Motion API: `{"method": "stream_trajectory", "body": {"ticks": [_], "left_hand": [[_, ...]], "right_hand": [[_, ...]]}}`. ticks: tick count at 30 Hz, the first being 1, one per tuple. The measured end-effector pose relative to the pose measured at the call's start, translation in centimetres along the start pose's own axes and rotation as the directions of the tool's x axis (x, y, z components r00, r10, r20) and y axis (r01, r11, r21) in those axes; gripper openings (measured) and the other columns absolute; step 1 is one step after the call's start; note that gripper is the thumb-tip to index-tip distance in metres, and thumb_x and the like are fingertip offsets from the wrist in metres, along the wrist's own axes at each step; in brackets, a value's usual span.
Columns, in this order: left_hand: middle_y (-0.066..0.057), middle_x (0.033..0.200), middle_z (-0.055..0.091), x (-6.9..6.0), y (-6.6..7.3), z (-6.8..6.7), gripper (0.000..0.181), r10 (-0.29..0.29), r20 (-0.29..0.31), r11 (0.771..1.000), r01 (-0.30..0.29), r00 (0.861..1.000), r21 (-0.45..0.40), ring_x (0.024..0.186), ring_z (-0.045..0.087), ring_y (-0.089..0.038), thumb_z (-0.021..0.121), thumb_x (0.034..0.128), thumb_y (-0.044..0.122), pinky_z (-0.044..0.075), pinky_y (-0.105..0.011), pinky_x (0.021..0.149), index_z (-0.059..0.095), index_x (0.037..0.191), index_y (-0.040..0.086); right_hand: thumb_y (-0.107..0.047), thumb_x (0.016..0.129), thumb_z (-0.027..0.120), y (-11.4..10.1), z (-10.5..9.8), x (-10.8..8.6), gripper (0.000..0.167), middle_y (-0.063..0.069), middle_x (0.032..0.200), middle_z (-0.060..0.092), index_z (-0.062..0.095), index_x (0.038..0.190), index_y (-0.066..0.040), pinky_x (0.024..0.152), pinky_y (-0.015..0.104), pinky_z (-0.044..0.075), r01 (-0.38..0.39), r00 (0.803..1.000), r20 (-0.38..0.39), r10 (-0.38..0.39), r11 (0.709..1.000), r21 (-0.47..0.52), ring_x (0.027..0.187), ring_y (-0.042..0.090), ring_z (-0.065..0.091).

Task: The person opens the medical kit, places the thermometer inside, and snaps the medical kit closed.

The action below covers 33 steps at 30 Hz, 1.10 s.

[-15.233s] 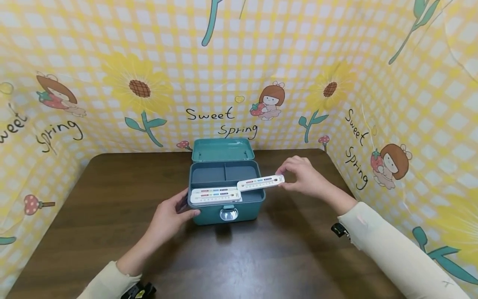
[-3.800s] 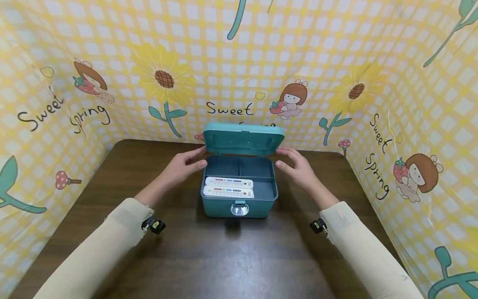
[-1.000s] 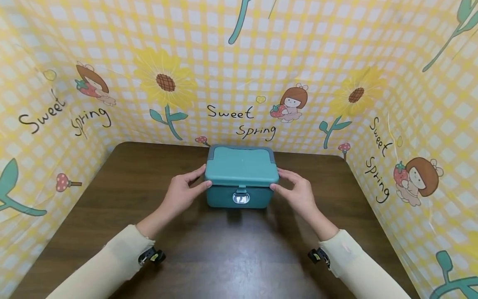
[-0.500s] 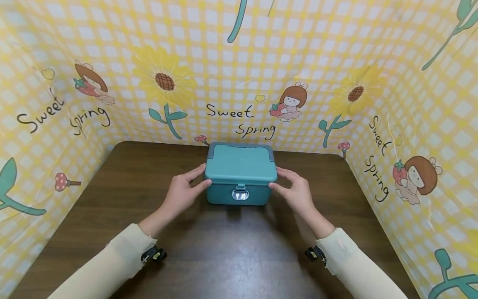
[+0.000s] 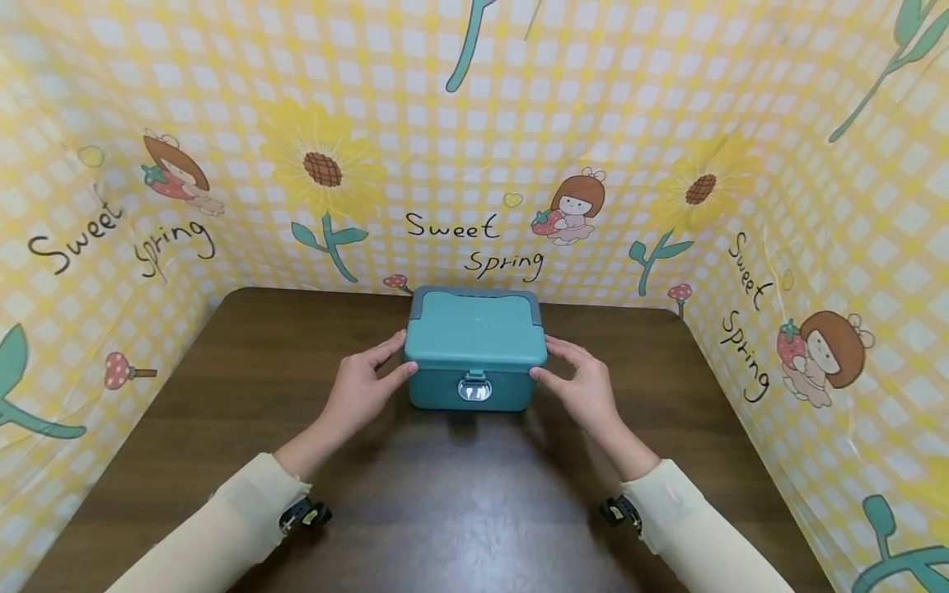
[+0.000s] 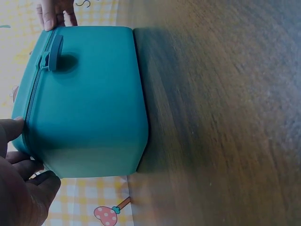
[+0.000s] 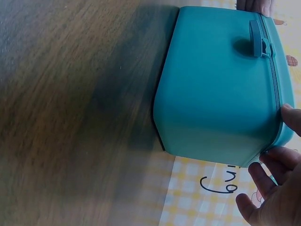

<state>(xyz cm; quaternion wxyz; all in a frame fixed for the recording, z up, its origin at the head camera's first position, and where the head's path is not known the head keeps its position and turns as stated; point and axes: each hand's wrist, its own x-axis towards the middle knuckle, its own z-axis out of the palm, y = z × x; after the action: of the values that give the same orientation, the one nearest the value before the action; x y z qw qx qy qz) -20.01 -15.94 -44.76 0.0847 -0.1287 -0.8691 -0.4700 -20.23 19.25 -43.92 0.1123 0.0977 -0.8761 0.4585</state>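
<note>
A teal storage box stands on the table with its lid down, its inside hidden. My left hand grips the lid's front left corner, thumb at the front and fingers along the side. At the opposite corner my right hand holds the lid the same way. In the left wrist view the left hand's thumb and curled fingers touch the lid edge. The right wrist view has the right thumb on the lid edge and fingers at the side. The front latch sticks out from the box.
Under the box is a dark brown wooden table. A yellow checked cloth with printed flowers and figures hangs close behind the box and along both sides. A black wrist strap device sits at each cuff.
Earlier the right hand held a white thermometer over the opened box. Later two thermometers lay inside as both hands touched the raised lid. The lid has come down; hands barely moved in the last second.
</note>
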Motion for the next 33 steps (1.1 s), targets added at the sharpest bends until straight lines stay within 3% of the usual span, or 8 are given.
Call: {"method": "stream_trajectory", "body": {"ticks": [12, 17, 22, 33], "left_hand": [[-0.003, 0.156, 0.048, -0.7, -0.7, 1.2, 0.074, -0.026, -0.056, 0.998, 0.023, 0.998, -0.062, 0.140, 0.051, -0.028, 0.072, 0.0932, 0.049, 0.049, -0.051, 0.107, 0.046, 0.155, 0.016], [-0.009, 0.158, 0.045, -0.5, -1.1, 2.0, 0.092, -0.096, -0.028, 0.992, 0.093, 0.995, -0.079, 0.141, 0.050, -0.033, 0.077, 0.0853, 0.057, 0.050, -0.052, 0.106, 0.040, 0.159, 0.017], [-0.012, 0.157, 0.047, -0.4, -1.1, 2.4, 0.097, -0.138, -0.016, 0.985, 0.135, 0.990, -0.111, 0.141, 0.051, -0.033, 0.078, 0.0826, 0.059, 0.049, -0.051, 0.107, 0.039, 0.159, 0.015], [-0.013, 0.154, 0.050, -0.3, -1.3, 2.7, 0.086, -0.112, -0.015, 0.986, 0.110, 0.994, -0.124, 0.138, 0.054, -0.031, 0.079, 0.0865, 0.049, 0.050, -0.050, 0.107, 0.044, 0.156, 0.011]], "right_hand": [[-0.034, 0.088, 0.083, 0.0, 1.0, -0.6, 0.054, -0.001, 0.141, 0.065, 0.069, 0.134, -0.011, 0.117, 0.051, 0.040, -0.030, 0.997, -0.063, 0.033, 0.998, 0.056, 0.136, 0.020, 0.055], [-0.030, 0.087, 0.084, 0.0, 1.7, -1.1, 0.052, -0.001, 0.140, 0.065, 0.069, 0.133, -0.010, 0.117, 0.047, 0.040, -0.035, 0.993, -0.109, 0.047, 0.994, 0.104, 0.135, 0.019, 0.056], [-0.029, 0.088, 0.083, 0.0, 2.5, -1.6, 0.050, 0.004, 0.137, 0.066, 0.069, 0.133, -0.012, 0.116, 0.050, 0.041, -0.041, 0.987, -0.151, 0.063, 0.989, 0.142, 0.133, 0.023, 0.057], [-0.028, 0.090, 0.082, -0.5, 3.9, -2.8, 0.047, 0.007, 0.133, 0.064, 0.068, 0.131, -0.010, 0.113, 0.050, 0.042, -0.072, 0.950, -0.287, 0.123, 0.981, 0.180, 0.128, 0.023, 0.057]]}}
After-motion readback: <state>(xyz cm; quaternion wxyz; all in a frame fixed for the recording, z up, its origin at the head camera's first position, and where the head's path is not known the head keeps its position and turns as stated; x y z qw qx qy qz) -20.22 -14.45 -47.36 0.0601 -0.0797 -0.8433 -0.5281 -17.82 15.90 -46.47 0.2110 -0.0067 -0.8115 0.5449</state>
